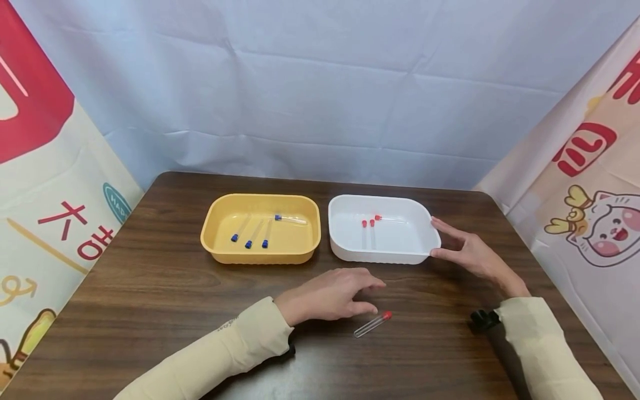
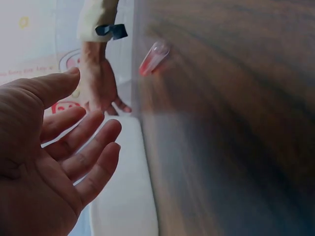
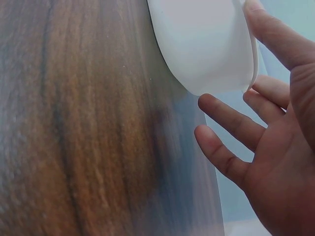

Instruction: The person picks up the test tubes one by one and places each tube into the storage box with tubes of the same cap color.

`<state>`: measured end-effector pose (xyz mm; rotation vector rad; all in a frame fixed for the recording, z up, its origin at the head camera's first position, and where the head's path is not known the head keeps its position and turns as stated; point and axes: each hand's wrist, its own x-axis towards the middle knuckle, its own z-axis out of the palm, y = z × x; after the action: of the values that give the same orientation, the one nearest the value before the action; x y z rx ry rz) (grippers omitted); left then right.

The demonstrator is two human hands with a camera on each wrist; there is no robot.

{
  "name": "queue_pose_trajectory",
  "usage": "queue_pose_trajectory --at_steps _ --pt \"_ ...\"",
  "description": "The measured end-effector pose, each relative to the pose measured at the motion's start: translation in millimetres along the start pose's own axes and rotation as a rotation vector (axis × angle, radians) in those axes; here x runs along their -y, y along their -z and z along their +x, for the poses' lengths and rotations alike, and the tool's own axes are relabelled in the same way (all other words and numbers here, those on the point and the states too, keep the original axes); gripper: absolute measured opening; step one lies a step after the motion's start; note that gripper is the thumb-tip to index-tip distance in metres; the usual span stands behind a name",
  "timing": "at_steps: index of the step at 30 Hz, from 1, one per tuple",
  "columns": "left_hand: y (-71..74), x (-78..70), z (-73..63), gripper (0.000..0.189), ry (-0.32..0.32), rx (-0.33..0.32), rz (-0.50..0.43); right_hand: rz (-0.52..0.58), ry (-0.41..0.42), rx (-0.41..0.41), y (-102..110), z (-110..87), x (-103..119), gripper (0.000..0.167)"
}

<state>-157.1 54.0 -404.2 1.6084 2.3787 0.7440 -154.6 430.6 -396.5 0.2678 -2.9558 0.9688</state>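
Observation:
My left hand (image 1: 332, 294) hovers over the table with its fingers loosely extended and nothing in them. Just beyond its fingertips lies a clear test tube with a red cap (image 1: 387, 315), flat on the wood. At the right end of a white tray (image 1: 380, 256), my right hand (image 1: 472, 255) touches the rim and outer wall with spread fingers. From the right wrist, the thumb is seen at the rim and the fingers (image 3: 231, 120) reach along the tray's end wall. Inside the white tray lie three red-capped test tubes (image 1: 372, 236).
To the left of the white tray stands a yellow tray (image 1: 260, 259) holding several blue-capped test tubes (image 1: 256, 236). Both trays sit toward the back of the dark wooden table (image 1: 165, 289). Behind it hangs a pale cloth (image 1: 320, 100), with printed cloths at either side.

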Motion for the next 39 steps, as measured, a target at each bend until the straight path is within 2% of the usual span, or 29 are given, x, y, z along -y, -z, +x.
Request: queue_pose_trajectory --at_steps 7,17,24,33,39 --pt "-11.8 -4.4 2.7 0.045 0.009 0.016 0.019 -0.001 -0.040 0.015 1 0.2 2 0.081" --pt "-25.5 -7.3 3.9 0.040 0.091 0.023 0.024 -0.016 -0.051 0.017 1 0.7 3 0.081" --pt "-28.8 -9.8 4.5 0.035 0.136 0.019 0.067 -0.003 -0.040 0.016 1 0.1 1 0.080" --pt "-32.3 -14.7 7.5 0.032 0.234 0.066 0.016 -0.015 -0.030 0.008 1 -0.4 2 0.081" --pt "-34.2 -19.3 9.3 0.027 0.279 0.067 0.015 -0.021 -0.034 0.016 1 -0.9 1 0.081"
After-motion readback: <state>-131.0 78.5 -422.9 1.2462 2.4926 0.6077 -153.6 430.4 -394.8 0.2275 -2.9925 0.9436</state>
